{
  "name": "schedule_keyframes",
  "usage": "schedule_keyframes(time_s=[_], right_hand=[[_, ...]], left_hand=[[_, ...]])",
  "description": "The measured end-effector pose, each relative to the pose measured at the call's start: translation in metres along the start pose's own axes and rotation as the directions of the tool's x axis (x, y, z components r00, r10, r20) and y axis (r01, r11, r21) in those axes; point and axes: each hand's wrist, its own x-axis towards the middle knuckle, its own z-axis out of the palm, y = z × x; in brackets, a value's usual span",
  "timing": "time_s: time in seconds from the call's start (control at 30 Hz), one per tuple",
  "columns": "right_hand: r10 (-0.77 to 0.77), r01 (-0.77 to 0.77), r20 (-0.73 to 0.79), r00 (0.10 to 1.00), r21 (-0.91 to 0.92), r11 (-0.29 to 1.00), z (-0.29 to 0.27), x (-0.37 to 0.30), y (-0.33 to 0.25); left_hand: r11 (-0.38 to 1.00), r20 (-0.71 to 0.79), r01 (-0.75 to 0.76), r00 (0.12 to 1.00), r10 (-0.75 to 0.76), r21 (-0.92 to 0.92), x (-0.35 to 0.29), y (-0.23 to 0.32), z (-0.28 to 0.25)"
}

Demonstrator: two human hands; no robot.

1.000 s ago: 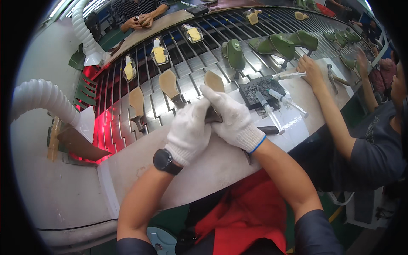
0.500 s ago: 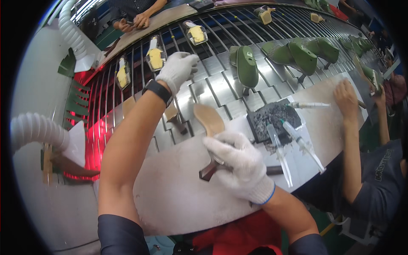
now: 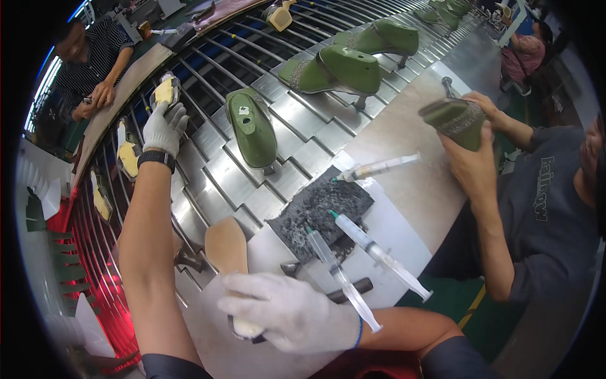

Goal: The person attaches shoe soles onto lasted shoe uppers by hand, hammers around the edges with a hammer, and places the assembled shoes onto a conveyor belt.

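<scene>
My left hand (image 3: 165, 129), in a white knit glove, reaches over the roller conveyor with its fingers apart. Its fingertips are at the near end of a dark-edged shoe piece with a yellow face (image 3: 167, 91), seemingly touching it. Low in front of me, my gloved right hand (image 3: 287, 309) is closed around a tan shoe sole (image 3: 226, 245), whose front part sticks out beyond the fingers. A cream, dark-rimmed end shows below the same hand; the rest is hidden by the glove. Beside that hand lies a hammer (image 3: 348, 290), partly covered by a syringe.
Two more yellow-faced pieces (image 3: 127, 151) rest on the rollers at left. Green shoe lasts (image 3: 251, 129) stand on metal plates ahead. Syringes (image 3: 379, 256) lie on a black-smeared pad (image 3: 319, 205). At right a co-worker holds a green last (image 3: 454, 120); another person stands far left.
My view has swung, shifting the scene leftward. My left hand has reached out to the yellow-faced piece. My right hand still grips the sole. The co-worker at right now holds a green last in both hands.
</scene>
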Motion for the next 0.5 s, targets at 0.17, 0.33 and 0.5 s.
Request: schedule_keyframes(time_s=[0.17, 0.33, 0.5], right_hand=[[-0.084, 0.073, -0.141, 0.986, -0.083, 0.994, 0.008, -0.005, 0.007], [-0.084, 0.052, -0.233, 0.969, -0.139, 0.989, 0.011, -0.005, 0.000], [0.030, -0.037, -0.236, 0.971, -0.025, 0.999, 0.011, -0.010, 0.002]], left_hand=[[0.997, 0.013, -0.059, 0.998, 0.060, -0.059, -0.140, 0.056, -0.019], [0.991, 0.065, -0.062, 0.995, 0.070, -0.121, -0.332, 0.081, -0.107], [0.970, -0.069, -0.215, 0.972, 0.224, 0.116, -0.545, 0.118, -0.212]])
